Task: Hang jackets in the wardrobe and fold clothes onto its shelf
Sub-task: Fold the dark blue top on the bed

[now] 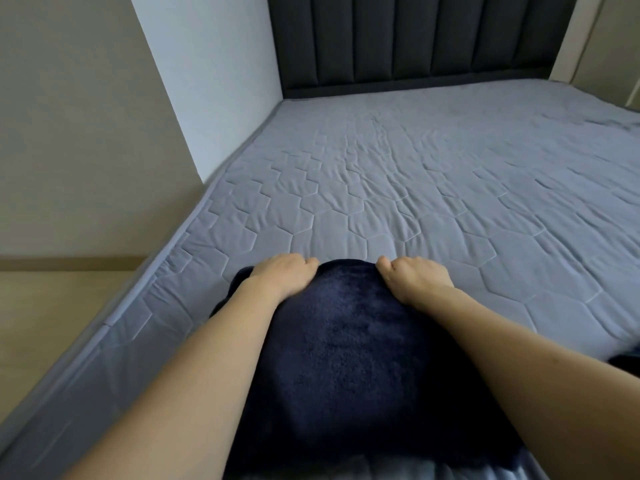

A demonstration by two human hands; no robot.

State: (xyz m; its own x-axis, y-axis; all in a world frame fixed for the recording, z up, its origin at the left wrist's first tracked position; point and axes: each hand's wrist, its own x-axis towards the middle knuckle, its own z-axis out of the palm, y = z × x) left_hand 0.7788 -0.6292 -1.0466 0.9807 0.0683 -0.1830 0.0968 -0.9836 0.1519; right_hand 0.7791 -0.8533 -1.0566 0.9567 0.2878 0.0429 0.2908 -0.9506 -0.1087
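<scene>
A dark navy fleece garment (pixel 349 341) lies on the near part of the grey quilted mattress (pixel 415 174), reaching down to the bottom of the view. My left hand (pixel 282 273) grips its far left edge, fingers curled over the fabric. My right hand (pixel 414 277) grips the far right edge in the same way. Both forearms lie along the garment's sides. The wardrobe is out of sight.
A dark padded headboard (pixel 415 39) stands at the far end of the bed. A pale wall (pixel 86 116) and wooden floor (pixel 59 306) lie to the left. A bit of another dark fabric (pixel 627 363) shows at the right edge.
</scene>
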